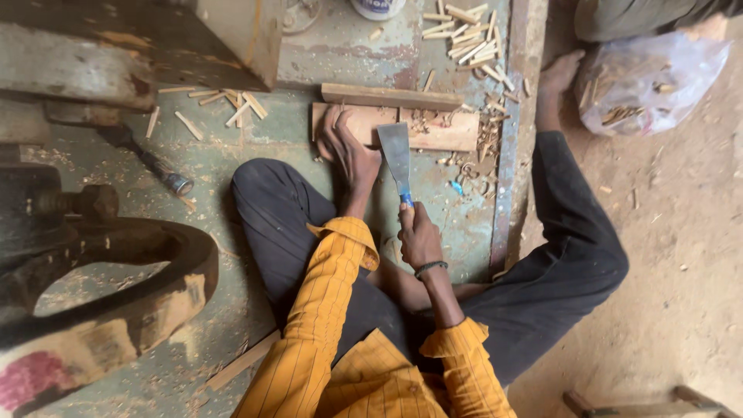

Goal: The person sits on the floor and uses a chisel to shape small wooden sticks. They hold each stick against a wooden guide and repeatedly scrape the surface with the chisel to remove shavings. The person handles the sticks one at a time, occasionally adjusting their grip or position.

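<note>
While the left hand (346, 149) presses flat, fingers spread, on the wooden block (433, 129), keep them off the edge; the right hand (419, 236) fist-grips the broad chisel (395, 152); drive it steadily.

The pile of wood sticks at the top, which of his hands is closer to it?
Right. The right hand grips the scraper handle, below the stick pile and slightly left of it. The left hand presses on the wooden board, farther left of the pile.

Left hand (346, 151) lies flat, fingers spread (palm down), while right hand (418, 236) keeps a closed grip.
</note>
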`<state>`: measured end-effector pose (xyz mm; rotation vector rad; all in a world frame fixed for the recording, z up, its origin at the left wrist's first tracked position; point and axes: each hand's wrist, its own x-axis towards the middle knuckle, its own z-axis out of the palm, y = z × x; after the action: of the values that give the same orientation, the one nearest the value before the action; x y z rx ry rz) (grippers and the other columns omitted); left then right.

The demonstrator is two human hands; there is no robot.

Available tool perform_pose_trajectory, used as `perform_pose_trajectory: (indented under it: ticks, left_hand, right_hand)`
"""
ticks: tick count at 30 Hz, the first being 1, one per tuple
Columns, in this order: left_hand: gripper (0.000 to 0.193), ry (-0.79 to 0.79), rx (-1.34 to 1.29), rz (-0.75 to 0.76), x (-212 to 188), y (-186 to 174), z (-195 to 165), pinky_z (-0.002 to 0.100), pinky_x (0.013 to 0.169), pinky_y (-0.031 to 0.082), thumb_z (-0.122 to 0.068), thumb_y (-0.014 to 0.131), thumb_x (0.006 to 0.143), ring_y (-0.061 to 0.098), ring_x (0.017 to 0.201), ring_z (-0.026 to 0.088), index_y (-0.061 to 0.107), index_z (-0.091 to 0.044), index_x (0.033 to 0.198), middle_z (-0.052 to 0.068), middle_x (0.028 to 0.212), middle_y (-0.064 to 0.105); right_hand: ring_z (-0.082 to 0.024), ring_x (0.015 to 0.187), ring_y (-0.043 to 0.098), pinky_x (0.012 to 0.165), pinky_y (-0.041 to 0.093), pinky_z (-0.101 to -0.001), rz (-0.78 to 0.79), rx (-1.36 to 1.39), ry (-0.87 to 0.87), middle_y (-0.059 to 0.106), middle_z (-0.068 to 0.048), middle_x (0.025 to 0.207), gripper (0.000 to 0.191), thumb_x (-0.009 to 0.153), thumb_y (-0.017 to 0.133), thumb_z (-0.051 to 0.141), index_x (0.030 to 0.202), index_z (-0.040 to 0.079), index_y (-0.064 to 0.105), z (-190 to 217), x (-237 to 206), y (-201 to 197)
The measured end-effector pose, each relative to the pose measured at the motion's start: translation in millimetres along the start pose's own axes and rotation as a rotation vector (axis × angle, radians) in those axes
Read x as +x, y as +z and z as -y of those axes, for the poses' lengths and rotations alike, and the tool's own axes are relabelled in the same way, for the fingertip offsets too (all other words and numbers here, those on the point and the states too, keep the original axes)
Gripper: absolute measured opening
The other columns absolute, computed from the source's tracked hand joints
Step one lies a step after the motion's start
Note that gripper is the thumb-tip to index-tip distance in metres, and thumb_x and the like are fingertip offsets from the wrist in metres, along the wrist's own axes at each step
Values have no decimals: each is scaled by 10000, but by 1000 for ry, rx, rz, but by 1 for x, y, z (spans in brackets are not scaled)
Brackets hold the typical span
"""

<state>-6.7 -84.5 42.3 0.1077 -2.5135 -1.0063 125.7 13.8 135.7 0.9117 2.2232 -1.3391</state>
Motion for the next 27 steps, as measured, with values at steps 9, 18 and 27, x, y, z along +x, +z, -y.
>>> perform_pose_trajectory:
  ticks: [9, 18, 27]
  left_hand:
    - [847, 36, -29, -72, 0, -11, -8, 569, 1167, 261, -368, 928, 733, 466, 1398, 341, 459, -98, 1385, 139, 1450, 494]
    - [838, 41, 3, -30, 5, -9, -9, 587, 1151, 279, -342, 899, 725, 459, 1375, 369, 463, -57, 1381, 153, 1431, 481]
    - [979, 18, -80, 9, 2, 3, -2, 595, 1145, 262, -283, 971, 620, 409, 1401, 370, 419, -67, 1400, 184, 1458, 438]
  right_hand:
    - [-217, 419, 570, 391, 473, -382, 33, 95, 1, 591, -107, 601, 467, 1032, 465, 486, 1001, 33, 574, -9, 6, 5]
    - [-220, 462, 642, 442, 509, -384, 9, 44, -36, 647, -120, 625, 549, 1027, 455, 561, 957, 35, 593, -11, 34, 0]
    - [-207, 442, 579, 396, 494, -383, 58, 91, 75, 606, -87, 618, 535, 1021, 466, 532, 954, 6, 545, 2, 21, -9]
